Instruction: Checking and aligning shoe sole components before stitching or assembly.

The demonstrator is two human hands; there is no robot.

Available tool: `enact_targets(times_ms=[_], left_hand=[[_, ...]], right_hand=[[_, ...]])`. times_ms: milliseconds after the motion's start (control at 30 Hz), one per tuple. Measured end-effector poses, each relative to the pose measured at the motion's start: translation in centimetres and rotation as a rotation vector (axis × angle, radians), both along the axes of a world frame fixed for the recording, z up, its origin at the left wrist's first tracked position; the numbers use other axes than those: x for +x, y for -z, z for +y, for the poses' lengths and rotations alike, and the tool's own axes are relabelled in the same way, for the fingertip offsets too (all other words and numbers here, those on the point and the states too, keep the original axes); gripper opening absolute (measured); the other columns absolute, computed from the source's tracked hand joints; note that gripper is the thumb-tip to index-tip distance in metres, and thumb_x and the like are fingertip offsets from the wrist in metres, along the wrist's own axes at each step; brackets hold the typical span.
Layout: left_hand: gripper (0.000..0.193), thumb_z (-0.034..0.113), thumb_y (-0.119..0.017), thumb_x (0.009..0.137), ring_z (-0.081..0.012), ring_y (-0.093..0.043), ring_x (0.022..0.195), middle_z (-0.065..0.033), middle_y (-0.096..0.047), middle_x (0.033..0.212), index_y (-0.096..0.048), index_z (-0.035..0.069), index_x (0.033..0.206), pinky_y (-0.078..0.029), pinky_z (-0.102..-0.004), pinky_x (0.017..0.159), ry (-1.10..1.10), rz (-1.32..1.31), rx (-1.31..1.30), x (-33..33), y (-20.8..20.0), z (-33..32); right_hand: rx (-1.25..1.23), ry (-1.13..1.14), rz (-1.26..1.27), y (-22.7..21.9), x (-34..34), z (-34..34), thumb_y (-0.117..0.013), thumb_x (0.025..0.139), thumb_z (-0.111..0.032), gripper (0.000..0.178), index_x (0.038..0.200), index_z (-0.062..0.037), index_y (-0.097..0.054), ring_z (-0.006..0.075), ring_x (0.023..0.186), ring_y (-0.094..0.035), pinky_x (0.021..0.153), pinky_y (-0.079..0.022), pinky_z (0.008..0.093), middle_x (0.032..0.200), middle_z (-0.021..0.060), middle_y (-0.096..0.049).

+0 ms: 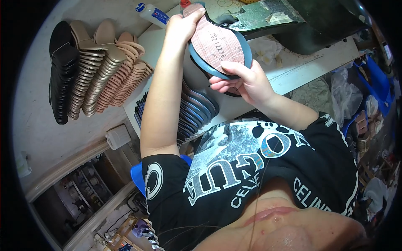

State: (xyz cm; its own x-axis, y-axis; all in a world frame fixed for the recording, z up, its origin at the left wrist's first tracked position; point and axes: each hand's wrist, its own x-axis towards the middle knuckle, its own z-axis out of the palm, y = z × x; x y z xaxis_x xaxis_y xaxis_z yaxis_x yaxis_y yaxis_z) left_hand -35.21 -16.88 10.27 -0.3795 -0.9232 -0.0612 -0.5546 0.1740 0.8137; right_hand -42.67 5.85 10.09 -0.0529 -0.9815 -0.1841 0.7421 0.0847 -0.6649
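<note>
- Left grip (184, 28) is firmly clasping the sole (215, 42) by its narrow end.
- Right grip (248, 80) is pinching its broad end, thumb uppermost.
- The sole is hovering over the counter (295, 75), upper middle of the frame.
- Two-handed handling is seemingly underway; moving next is probably requiring steady support.

- The sole-shaped piece (215, 44) is faced in pink, streaked with paler crossing lines, marked in black and rimmed in blue.
- The row of curved pieces (199, 111) is edged in what may be blue-grey, partly shaded.
- Separate bundles are coloured black (65, 75), metallic gold (100, 79) and pink (115, 79).
- The white bottle (153, 16) is labelled in blue.
- The black shirt (268, 167) is printed in white and grey.
- The green board (259, 19) is mottled with paler patches.
</note>
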Motion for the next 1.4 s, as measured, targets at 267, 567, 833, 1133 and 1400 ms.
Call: enact_targets(times_ms=[267, 567, 833, 1133, 1400], left_hand=[[0.049, 0.028, -0.071, 0.078, -0.0203, -0.052, 0.113, -0.0107, -0.056, 0.12, -0.058, 0.005, 0.119, -0.039, -0.03, 0.097, 0.875, 0.03, -0.294, 1.8, -2.9, -0.7], [0.037, 0.032, -0.075, 0.076, -0.008, -0.054, 0.083, 0.0, -0.06, 0.086, -0.059, 0.005, 0.096, -0.043, -0.0227, 0.075, 0.833, -0.222, 0.245, 2.3, -6.2, -1.0], [0.037, 0.036, -0.072, 0.08, -0.0055, -0.049, 0.07, 0.0018, -0.054, 0.077, -0.058, 0.005, 0.092, -0.037, -0.0198, 0.06, 0.556, -0.147, 0.332, 4.0, -6.0, 1.8], [0.054, 0.051, -0.073, 0.073, -0.0127, -0.058, 0.075, -0.0061, -0.062, 0.082, -0.064, 0.003, 0.096, -0.044, -0.0249, 0.065, 0.276, -0.382, 0.232, 5.7, -4.9, 2.0], [0.063, 0.053, -0.057, 0.084, -0.0274, -0.066, 0.062, -0.0195, -0.066, 0.073, -0.066, -0.008, 0.091, -0.052, -0.0334, 0.053, 0.153, -0.423, 0.357, 3.5, -9.7, 9.1]], right_hand=[[0.005, 0.03, -0.022, -0.7, 0.0, -2.2, -0.058, 0.089, -0.022, 0.034, 0.102, 0.0092, -0.059, 0.0219, 0.068, -0.068, 0.063, -0.056, 0.0284, 0.083, 0.0201, -0.067], [0.051, 0.082, 0.026, -1.4, 0.0, -3.7, -0.059, 0.09, -0.03, 0.04, 0.102, 0.008, -0.059, 0.0213, 0.071, -0.069, 0.059, -0.057, 0.0237, 0.084, 0.0196, -0.067], [0.034, 0.01, 0.165, -1.0, -1.7, -4.4, -0.059, 0.09, -0.032, 0.041, 0.107, 0.0055, -0.06, 0.0218, 0.079, -0.069, 0.065, -0.057, 0.024, 0.09, 0.0169, -0.067], [-0.015, 0.033, 0.318, -0.6, -2.3, -4.9, -0.061, 0.089, -0.032, 0.037, 0.102, 0.0029, -0.063, 0.0168, 0.075, -0.068, 0.067, -0.056, 0.0239, 0.086, 0.0131, -0.068], [-0.06, -0.197, 0.616, -0.3, -3.0, -1.2, -0.068, 0.082, -0.039, 0.041, 0.096, 0.0, -0.065, 0.0106, 0.071, -0.064, 0.062, -0.053, 0.0202, 0.086, 0.006, -0.066]])
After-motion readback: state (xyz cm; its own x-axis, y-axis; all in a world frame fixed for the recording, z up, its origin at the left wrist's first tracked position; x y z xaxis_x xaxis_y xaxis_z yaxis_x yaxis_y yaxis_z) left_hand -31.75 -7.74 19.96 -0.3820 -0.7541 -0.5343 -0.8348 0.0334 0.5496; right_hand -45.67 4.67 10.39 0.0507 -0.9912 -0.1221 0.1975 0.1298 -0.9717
